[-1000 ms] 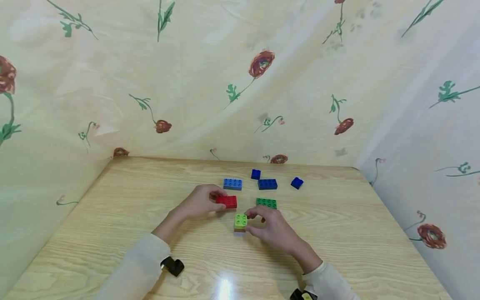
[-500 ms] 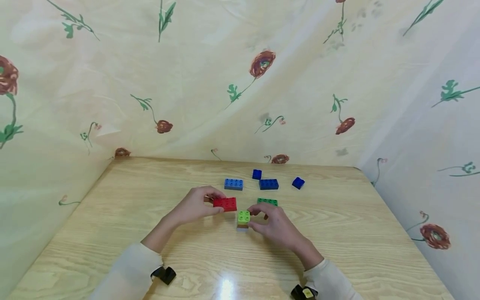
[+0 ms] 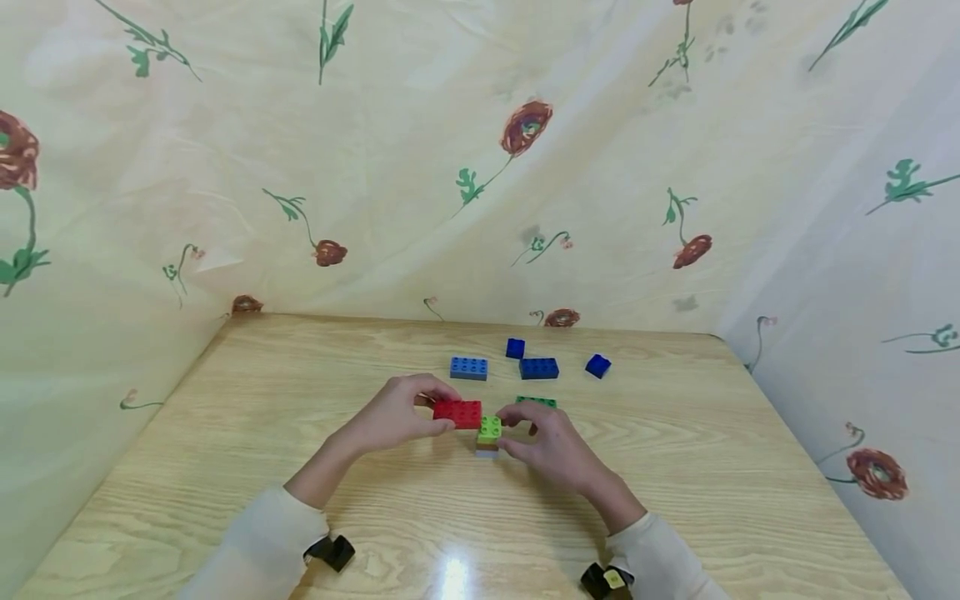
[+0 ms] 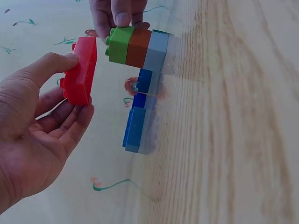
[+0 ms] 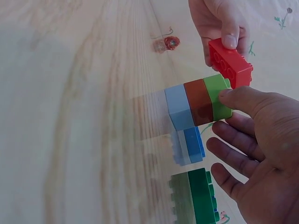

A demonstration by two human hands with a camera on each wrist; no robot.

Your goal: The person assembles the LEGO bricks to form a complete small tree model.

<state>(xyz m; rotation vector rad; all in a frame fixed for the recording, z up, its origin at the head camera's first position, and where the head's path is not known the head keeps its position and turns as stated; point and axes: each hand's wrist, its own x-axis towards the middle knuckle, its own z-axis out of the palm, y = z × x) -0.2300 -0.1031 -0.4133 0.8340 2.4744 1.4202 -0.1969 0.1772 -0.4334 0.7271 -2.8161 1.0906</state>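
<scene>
Pinching red building brick (image 3: 457, 414) (left hand (image 3: 397, 411)), lime-topped stack (image 3: 488, 438) (right hand (image 3: 553, 447)) inside edges of table (image 3: 405, 517); likely light, stiff; hold sides.

left hand (image 3: 401, 410) pinching between thumb and fingers, right hand (image 3: 549, 446) pinching with thumb and forefinger, arms (image 3: 258, 533) angled inward

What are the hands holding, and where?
The left fingers pinch a red brick near one end; the right fingers hold a stack by its light-green top brick.
</scene>
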